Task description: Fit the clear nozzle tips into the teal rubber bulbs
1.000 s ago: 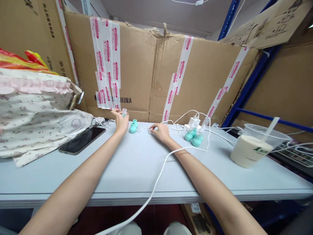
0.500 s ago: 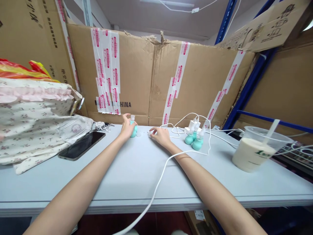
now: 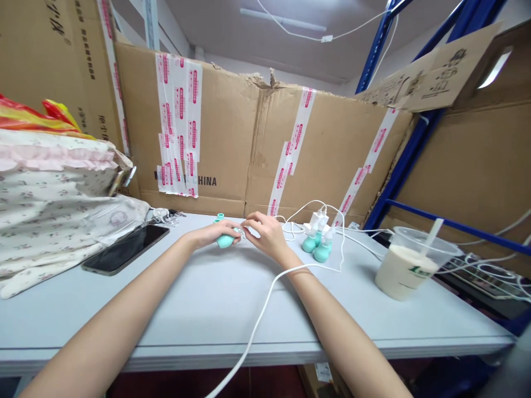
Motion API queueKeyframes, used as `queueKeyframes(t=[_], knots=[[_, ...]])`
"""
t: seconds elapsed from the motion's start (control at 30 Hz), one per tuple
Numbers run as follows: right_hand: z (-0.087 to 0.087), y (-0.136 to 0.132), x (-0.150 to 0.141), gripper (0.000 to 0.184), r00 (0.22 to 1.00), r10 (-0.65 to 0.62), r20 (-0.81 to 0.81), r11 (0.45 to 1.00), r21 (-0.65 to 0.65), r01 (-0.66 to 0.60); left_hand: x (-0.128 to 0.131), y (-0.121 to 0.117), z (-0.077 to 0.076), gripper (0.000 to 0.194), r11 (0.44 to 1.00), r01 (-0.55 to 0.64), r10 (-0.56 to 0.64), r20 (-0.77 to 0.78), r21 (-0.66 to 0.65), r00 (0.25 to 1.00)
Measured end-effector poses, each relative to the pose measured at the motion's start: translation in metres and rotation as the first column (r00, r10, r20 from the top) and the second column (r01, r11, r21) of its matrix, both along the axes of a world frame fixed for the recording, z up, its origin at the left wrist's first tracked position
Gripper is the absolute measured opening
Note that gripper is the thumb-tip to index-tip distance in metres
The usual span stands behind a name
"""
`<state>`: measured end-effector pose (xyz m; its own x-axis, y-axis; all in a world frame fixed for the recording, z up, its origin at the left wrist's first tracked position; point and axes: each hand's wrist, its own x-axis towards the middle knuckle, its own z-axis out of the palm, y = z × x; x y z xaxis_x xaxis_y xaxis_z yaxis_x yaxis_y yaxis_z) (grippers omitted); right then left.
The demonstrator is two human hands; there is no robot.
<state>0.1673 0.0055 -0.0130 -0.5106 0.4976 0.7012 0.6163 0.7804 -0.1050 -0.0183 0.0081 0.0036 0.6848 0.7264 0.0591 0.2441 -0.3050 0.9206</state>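
Landmark: the dark phone point(image 3: 126, 250), lying flat on the grey table point(image 3: 215, 315).

To the right of the phone, the left hand point(image 3: 207, 234) is closed around a teal bulb point(image 3: 225, 241). The bulb lies tilted on its side, rounded end toward the wearer, its other end toward the right hand point(image 3: 265, 235). That hand is farther right of the phone, palm down, thumb and fingers drawn narrow beside the bulb's clear end. The tips look to be at a small clear piece, though it is too small and blurred for me to tell whether they grip it.

Also right of the phone, behind the left hand: teal rims point(image 3: 220, 215), partly hidden.

Well to the right of the phone, past both hands: a cluster of teal bulbs point(image 3: 321, 253) with clear tops, upright, near a white charger point(image 3: 319, 221). Farthest right of the phone on the tabletop, a clear cup point(image 3: 404, 272) of pale drink, straw in. Left of the phone, a floral cloth point(image 3: 53, 204).
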Motion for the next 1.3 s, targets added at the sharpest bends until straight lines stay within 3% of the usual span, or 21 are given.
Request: queueKeyframes(t=[0.2, 0.37, 0.47, 0.63, 0.73, 0.83, 0.93, 1.0, 1.17, 1.3], knots=[[-0.005, 0.003, 0.0, 0.026, 1.0, 0.023, -0.004, 1.0, 0.001, -0.023, -0.002, 0.002, 0.001, 0.015, 0.997, 0.043, -0.035, 0.109, -0.068, 0.993], [-0.001, 0.003, 0.001, 0.025, 0.996, 0.016, 0.084, 1.0, 0.024, -0.018, -0.003, -0.002, 0.005, 0.012, 0.999, 0.039, -0.039, 0.018, -0.035, 0.999], [0.007, 0.0, 0.001, 0.023, 0.991, 0.012, 0.133, 1.0, 0.027, -0.016, -0.002, -0.007, 0.008, 0.009, 1.0, -0.017, 0.017, -0.014, 0.025, 1.0], [0.014, -0.004, -0.001, 0.015, 0.986, 0.002, 0.164, 0.999, -0.048, 0.006, 0.0, -0.006, 0.01, 0.006, 0.992, -0.069, 0.075, -0.06, 0.102, 0.995], [0.007, 0.001, -0.003, 0.01, 0.996, 0.033, 0.085, 0.988, -0.15, -0.02, 0.0, 0.0, 0.004, 0.01, 0.992, -0.034, 0.046, -0.094, 0.123, 0.994], [0.001, 0.011, -0.004, 0.012, 0.993, 0.057, -0.105, 0.972, -0.221, -0.08, 0.001, 0.004, -0.003, 0.018, 0.995, -0.033, 0.048, -0.159, 0.094, 0.986], [0.005, 0.016, -0.001, 0.016, 0.936, 0.044, -0.349, 0.968, -0.218, -0.126, 0.003, 0.006, -0.008, 0.027, 0.999, -0.02, 0.029, -0.222, 0.045, 0.975], [0.011, 0.014, 0.003, 0.016, 0.918, 0.039, -0.394, 0.978, -0.172, -0.115, 0.003, 0.005, -0.008, 0.027, 0.999, -0.004, 0.014, -0.187, 0.051, 0.982], [0.016, 0.001, 0.006, 0.011, 0.997, 0.059, -0.046, 0.998, -0.024, -0.061, -0.003, 0.004, -0.001, 0.016, 0.993, -0.021, 0.033, -0.105, 0.116, 0.994], [0.007, 0.0, 0.0, 0.008, 0.981, -0.042, 0.188, 0.995, 0.094, 0.025, -0.003, 0.005, -0.002, 0.015, 0.992, -0.042, 0.062, -0.164, 0.121, 0.984]])
